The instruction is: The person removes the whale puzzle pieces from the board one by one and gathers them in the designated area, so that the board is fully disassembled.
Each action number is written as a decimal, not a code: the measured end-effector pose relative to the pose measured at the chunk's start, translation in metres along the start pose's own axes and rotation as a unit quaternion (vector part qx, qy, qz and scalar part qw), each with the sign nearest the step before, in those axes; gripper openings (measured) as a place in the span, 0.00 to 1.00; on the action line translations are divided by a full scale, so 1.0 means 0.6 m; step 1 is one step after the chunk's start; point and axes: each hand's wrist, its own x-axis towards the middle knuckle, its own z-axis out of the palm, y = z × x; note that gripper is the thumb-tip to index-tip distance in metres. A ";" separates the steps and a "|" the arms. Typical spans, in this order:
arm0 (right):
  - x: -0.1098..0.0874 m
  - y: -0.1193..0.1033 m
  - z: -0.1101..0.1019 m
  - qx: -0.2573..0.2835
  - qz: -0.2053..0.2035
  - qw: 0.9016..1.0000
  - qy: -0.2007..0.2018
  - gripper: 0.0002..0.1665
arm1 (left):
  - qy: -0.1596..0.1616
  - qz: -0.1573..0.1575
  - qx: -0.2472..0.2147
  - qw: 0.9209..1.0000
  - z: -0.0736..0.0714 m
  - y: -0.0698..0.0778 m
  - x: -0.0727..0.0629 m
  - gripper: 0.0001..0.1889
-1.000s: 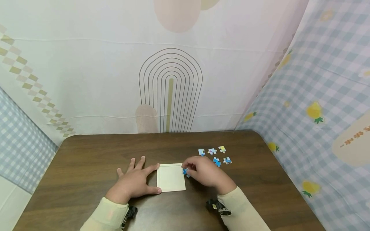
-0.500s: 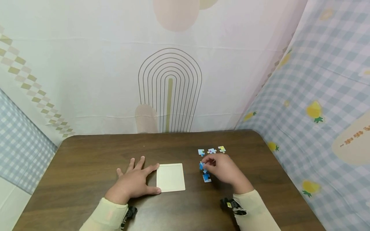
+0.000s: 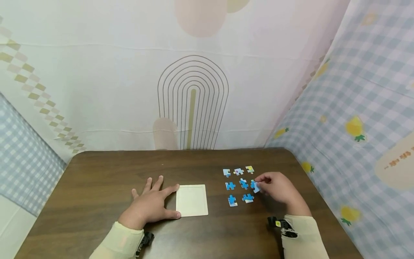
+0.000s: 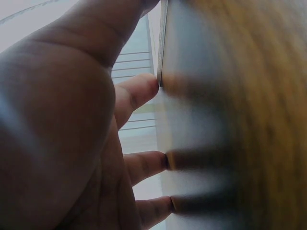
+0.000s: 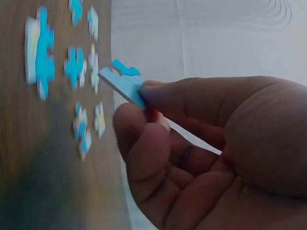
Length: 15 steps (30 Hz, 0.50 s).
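Note:
My left hand (image 3: 147,207) lies with spread fingers on the table, its index fingertip and thumb tip touching the left edge of a cream square puzzle tray (image 3: 192,201). The left wrist view catches that hand from the side, along with the tray's thin edge (image 4: 162,45). Between thumb and index finger my right hand (image 3: 278,190) pinches a light-blue puzzle piece (image 5: 125,87), tilted and raised above the table. Left of this hand, several loose pieces lie in rows, among them a blue one (image 3: 248,198), a blue-and-white one (image 3: 230,186) and a yellowish one (image 3: 249,169).
The brown wooden table (image 3: 113,169) ends at a white patterned curtain (image 3: 123,90) at the back. A blue checked cloth (image 3: 339,144) with pineapple prints hangs along the right side.
The right hand has moved rightward from the tray's right edge, across the loose pieces to their right side, with a blue puzzle piece in its pinch. The left hand has stayed on the tray.

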 end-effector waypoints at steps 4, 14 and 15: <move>0.001 0.032 -0.008 0.020 0.026 0.999 -0.012 0.10 | 0.005 0.002 0.003 1.000 -0.004 0.001 0.001 0.55; 0.012 0.067 0.004 0.075 0.069 0.994 -0.040 0.09 | 0.003 -0.005 0.004 1.000 -0.001 0.000 -0.002 0.54; 0.011 0.070 0.006 0.077 0.072 0.993 -0.043 0.08 | 0.001 -0.006 0.003 1.000 0.000 0.000 -0.002 0.54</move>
